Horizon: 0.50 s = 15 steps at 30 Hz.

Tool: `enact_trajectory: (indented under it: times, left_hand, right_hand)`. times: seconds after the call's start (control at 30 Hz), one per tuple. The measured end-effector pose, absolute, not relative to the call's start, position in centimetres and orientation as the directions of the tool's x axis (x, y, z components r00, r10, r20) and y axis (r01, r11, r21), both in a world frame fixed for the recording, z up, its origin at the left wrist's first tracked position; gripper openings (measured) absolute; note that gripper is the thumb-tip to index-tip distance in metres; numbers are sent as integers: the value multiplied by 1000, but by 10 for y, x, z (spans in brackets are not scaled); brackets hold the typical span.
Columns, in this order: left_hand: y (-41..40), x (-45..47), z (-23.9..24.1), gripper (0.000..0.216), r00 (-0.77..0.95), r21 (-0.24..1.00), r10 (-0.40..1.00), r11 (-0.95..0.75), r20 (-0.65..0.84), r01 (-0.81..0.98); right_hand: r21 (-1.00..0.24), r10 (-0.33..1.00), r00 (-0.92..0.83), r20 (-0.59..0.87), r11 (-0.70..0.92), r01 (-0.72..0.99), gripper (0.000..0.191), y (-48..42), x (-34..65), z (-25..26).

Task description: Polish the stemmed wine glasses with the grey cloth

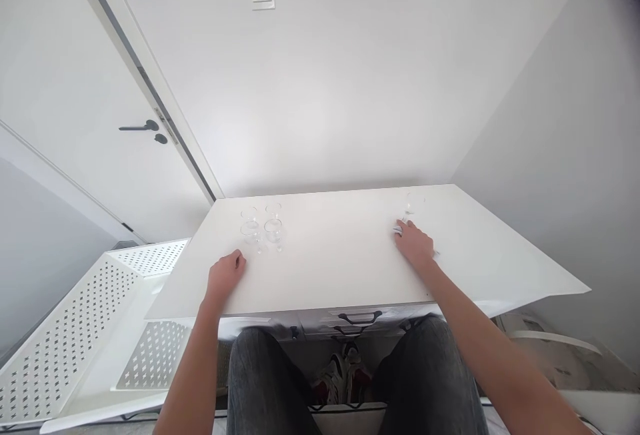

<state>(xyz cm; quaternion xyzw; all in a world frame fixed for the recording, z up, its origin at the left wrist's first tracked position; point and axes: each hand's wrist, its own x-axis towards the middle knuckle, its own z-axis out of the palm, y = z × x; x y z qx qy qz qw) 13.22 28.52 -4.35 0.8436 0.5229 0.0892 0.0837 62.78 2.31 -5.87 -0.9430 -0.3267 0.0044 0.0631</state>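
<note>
My left hand (227,275) rests on the white tabletop (330,255) with its fingers curled closed, and nothing shows in it. Just beyond it stand several clear stemmed glasses (273,227) in a tight cluster, apart from the hand. On the right side of the table, my right hand (414,245) lies low with the fingers bent over a small pale thing (398,229), too covered to name. A faint transparent glass-like object (409,207) is just past those fingertips.
The table backs onto a white wall (325,88). Drawers with dark handles (360,319) are under its front edge, by my knees. To the left sit a white perforated rack (75,328) and a door with a dark handle (140,127). A clear bin (560,355) stands at lower right.
</note>
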Motion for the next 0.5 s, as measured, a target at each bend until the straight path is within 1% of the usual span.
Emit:
enact_trajectory:
  times: [0.1,0.2,0.27,0.37,0.5]
  left_hand:
    - [285,133,-43,25,435,233,898,-437,64,869]
    - [282,133,-42,25,425,241,902,-431,79,870]
    - [278,133,-42,26,414,249,906,-424,90,871]
    - [267,133,-42,26,398,255,911,-412,108,875]
    - [253,133,-44,26,372,254,921,-389,114,886]
  right_hand:
    - [-123,716,695,62,-686,717,56,34,594,-61]
    - [-143,853,518,69,-506,851,56,59,543,-63]
    - [-161,910,409,60,-396,904,58,81,508,-62]
    - [-197,957,287,36,-275,941,62,117,465,-57]
    - [-211,981,193,10,-186,960,63,157,431,-48]
